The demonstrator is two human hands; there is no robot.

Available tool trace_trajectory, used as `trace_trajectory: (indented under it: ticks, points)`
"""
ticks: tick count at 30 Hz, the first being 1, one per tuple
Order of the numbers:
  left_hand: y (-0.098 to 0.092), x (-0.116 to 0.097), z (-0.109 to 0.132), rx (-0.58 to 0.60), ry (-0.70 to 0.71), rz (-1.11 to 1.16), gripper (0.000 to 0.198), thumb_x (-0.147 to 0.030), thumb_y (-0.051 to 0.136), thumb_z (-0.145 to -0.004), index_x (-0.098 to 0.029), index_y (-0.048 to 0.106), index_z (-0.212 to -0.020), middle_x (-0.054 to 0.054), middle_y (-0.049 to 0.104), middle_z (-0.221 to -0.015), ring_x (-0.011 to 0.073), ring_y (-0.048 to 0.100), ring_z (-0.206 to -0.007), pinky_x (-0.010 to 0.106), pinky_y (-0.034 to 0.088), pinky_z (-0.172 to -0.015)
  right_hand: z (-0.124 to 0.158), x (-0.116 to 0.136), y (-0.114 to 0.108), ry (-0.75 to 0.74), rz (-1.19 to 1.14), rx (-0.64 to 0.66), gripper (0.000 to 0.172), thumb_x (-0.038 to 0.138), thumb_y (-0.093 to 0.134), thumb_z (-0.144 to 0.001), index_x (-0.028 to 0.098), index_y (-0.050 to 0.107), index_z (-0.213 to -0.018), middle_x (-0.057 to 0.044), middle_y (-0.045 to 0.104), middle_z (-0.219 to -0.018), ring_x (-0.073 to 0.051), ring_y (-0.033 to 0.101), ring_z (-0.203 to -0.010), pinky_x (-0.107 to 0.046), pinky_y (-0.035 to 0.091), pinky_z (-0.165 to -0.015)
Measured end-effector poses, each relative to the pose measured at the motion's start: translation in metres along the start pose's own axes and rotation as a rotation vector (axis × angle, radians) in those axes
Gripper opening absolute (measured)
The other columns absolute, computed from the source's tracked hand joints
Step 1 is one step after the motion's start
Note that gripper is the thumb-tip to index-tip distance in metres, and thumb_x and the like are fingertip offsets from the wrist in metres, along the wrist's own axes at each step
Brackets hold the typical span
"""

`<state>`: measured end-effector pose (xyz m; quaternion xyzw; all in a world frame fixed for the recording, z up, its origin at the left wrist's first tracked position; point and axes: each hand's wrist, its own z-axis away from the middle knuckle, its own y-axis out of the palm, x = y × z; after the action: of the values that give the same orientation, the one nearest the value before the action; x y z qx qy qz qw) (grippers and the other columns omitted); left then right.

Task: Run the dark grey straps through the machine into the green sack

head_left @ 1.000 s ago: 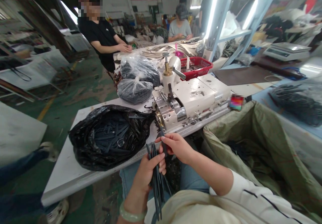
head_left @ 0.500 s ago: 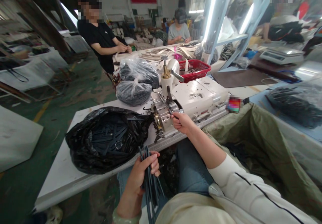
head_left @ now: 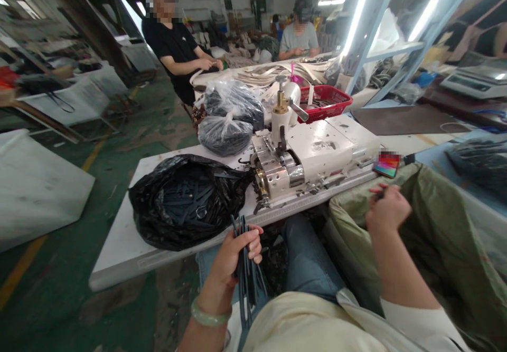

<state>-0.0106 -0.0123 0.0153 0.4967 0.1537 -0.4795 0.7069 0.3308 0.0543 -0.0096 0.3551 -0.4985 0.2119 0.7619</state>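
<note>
My left hand (head_left: 241,249) is closed around a bundle of dark blue strips (head_left: 246,294), which hang down over my lap. Out to the right, my right hand (head_left: 388,208) hovers above the opening of a green sack (head_left: 435,204). Its fingers are curled, with something small and dark at the fingertips that I cannot make out. Between the hands and beyond them stands a white sewing-type machine (head_left: 317,151) with a metal working head (head_left: 277,170). To its left, a black plastic bag (head_left: 146,220) lies open, full of similar dark strips (head_left: 188,199).
Clear plastic bags (head_left: 225,130) of dark material sit behind the black bag. A red basket (head_left: 336,104) is behind the machine, and a phone (head_left: 387,164) lies at its right end. Two people (head_left: 170,46) work at the far table. A white bin (head_left: 43,183) stands left.
My right hand has left the machine's head and swung right, over the green sack. My left hand keeps hold of the strips. The view has turned slightly left.
</note>
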Motion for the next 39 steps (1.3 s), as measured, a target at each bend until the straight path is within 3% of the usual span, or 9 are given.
trace_trajectory:
  ticks: [3,5,9,12,16,18,24,34,39]
  points:
    - [0.002,0.001,-0.003,0.071,-0.04,-0.004,0.019,-0.025,0.073,-0.068,-0.012,0.064,-0.079,-0.007,0.042,-0.049,0.0042,0.037,-0.041,0.019,0.035,-0.042,-0.008,0.005,-0.068,0.063,-0.1,-0.26,0.054,0.052,0.02,-0.092,0.023,0.055,-0.063,-0.015,0.058,-0.069,-0.016,0.058,-0.052,-0.03,0.044,-0.043]
    - [0.006,0.003,-0.007,0.147,-0.086,-0.029,0.018,-0.026,0.073,-0.069,-0.013,0.064,-0.078,-0.006,0.043,-0.049,0.0048,0.038,-0.041,0.02,0.036,-0.043,0.003,-0.004,-0.075,0.13,-0.141,-0.256,0.036,0.046,0.042,-0.086,0.02,0.061,-0.069,-0.016,0.062,-0.082,-0.018,0.063,-0.066,-0.03,0.05,-0.05]
    - [0.019,0.012,-0.014,0.238,-0.121,-0.137,0.018,-0.026,0.072,-0.07,-0.012,0.065,-0.079,-0.004,0.047,-0.049,0.0064,0.039,-0.04,0.022,0.037,-0.042,0.064,-0.028,0.002,0.149,0.17,0.416,0.024,0.035,0.07,-0.071,0.017,0.07,-0.087,-0.009,0.066,-0.085,-0.016,0.059,-0.067,-0.029,0.051,-0.06]
    - [0.027,0.018,-0.013,0.206,-0.106,-0.221,0.015,-0.025,0.071,-0.069,-0.012,0.063,-0.072,-0.003,0.048,-0.047,0.0077,0.041,-0.039,0.023,0.037,-0.041,0.113,-0.037,0.076,-0.169,0.397,0.947,0.024,0.037,0.069,-0.076,0.021,0.073,-0.093,-0.01,0.063,-0.11,-0.023,0.058,-0.098,-0.032,0.049,-0.078]
    - [0.024,0.02,-0.006,0.106,-0.072,-0.254,0.022,-0.021,0.069,-0.067,-0.015,0.052,-0.054,-0.002,0.045,-0.044,0.009,0.042,-0.037,0.024,0.039,-0.04,0.141,-0.047,0.124,-0.407,0.53,1.228,0.029,0.028,0.059,-0.084,0.019,0.067,-0.057,-0.007,0.067,-0.098,-0.021,0.06,-0.096,-0.035,0.043,-0.086]
    - [0.018,0.019,-0.003,0.087,-0.079,-0.232,0.019,-0.021,0.069,-0.068,-0.014,0.054,-0.058,-0.003,0.045,-0.045,0.0086,0.042,-0.038,0.024,0.038,-0.04,0.138,-0.056,0.131,-0.371,0.493,1.167,0.036,0.027,0.055,-0.086,0.019,0.064,-0.052,-0.007,0.068,-0.091,-0.02,0.062,-0.088,-0.034,0.043,-0.083]
    - [0.0,0.013,-0.003,0.048,-0.101,-0.078,0.02,-0.025,0.073,-0.069,-0.012,0.062,-0.079,-0.006,0.046,-0.049,0.0057,0.039,-0.04,0.02,0.036,-0.041,0.097,-0.068,0.133,-0.048,-0.009,0.566,0.018,0.035,0.064,-0.078,0.022,0.074,-0.085,-0.004,0.069,-0.099,-0.017,0.061,-0.087,-0.03,0.044,-0.076]
    - [0.018,0.006,-0.013,-0.086,0.143,0.141,0.024,-0.028,0.076,-0.068,-0.014,0.058,-0.075,-0.008,0.044,-0.048,0.0044,0.037,-0.041,0.019,0.036,-0.042,0.109,-0.074,0.117,-0.125,-0.038,0.592,0.02,0.036,0.063,-0.081,0.02,0.074,-0.076,-0.006,0.066,-0.109,-0.017,0.06,-0.091,-0.029,0.044,-0.078]
    - [0.012,0.006,-0.01,-0.15,0.195,0.154,0.025,-0.023,0.076,-0.066,-0.017,0.053,-0.073,-0.008,0.046,-0.047,0.0053,0.039,-0.041,0.019,0.036,-0.042,0.115,-0.079,0.108,0.128,-0.134,0.693,0.012,0.029,0.073,-0.073,0.02,0.075,-0.082,0.0,0.065,-0.072,-0.009,0.054,-0.061,-0.021,0.044,-0.059]
